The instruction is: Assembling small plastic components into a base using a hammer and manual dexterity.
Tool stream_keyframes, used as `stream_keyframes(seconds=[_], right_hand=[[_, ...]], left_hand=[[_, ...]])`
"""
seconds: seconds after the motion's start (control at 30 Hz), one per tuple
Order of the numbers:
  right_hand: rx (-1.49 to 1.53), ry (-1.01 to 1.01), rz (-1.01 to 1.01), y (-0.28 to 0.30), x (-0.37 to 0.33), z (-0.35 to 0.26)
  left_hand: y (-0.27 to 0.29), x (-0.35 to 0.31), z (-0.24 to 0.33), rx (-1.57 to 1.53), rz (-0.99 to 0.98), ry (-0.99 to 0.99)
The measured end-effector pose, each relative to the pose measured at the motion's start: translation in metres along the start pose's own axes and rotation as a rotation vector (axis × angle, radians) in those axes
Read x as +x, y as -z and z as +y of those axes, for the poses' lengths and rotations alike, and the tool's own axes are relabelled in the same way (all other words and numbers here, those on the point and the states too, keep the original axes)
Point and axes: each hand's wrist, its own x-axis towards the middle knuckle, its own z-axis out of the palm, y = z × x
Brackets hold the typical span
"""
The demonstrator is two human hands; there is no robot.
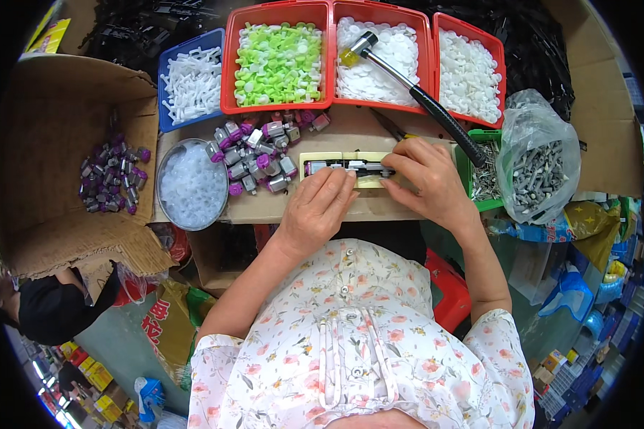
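Note:
A cream-coloured block fixture [374, 183] lies on the bench in front of me. A long black plastic casing [373, 171] sits in its slot, with a small purple-ended motor [313, 168] at the left end and white and grey parts along its middle. My left hand [316, 209] rests over the casing's near side, fingers together and tips pressed on the middle; its thumb is hidden. At the casing's right end, my right hand [429, 179] has thumb and forefinger brought close in a pinch around a small part that I cannot make out.
Bins of white pins [193, 79], green-and-clear pieces [279, 64] and white discs [379, 79] line the back. A hammer [422, 93] lies across them. Loose motors [254, 154] and a bowl of clear pieces [193, 184] stand left; a green screw tray [485, 171] and bag [540, 161] right.

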Motion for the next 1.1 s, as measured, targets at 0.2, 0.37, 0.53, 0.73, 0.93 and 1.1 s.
stream_keyframes(seconds=[0.2,0.37,0.53,0.73,0.93,1.1], right_hand=[[-0.033,0.024,0.005,-0.001,-0.001,0.000],[-0.017,0.021,0.007,-0.001,0.000,-0.001],[-0.019,0.016,0.002,0.000,-0.001,-0.001],[0.044,-0.045,-0.004,0.002,-0.004,0.000],[0.051,-0.105,0.012,0.000,-0.009,0.001],[0.129,-0.123,0.093,-0.001,-0.009,-0.002]], left_hand=[[0.008,0.016,0.004,-0.028,0.034,0.072],[0.002,0.034,-0.003,-0.039,-0.022,0.068],[-0.001,0.030,-0.011,0.029,-0.045,-0.021],[-0.004,0.026,-0.013,-0.001,-0.048,-0.007],[-0.004,0.024,-0.013,-0.013,-0.064,0.005],[-0.006,0.023,-0.013,-0.005,-0.052,0.011]])
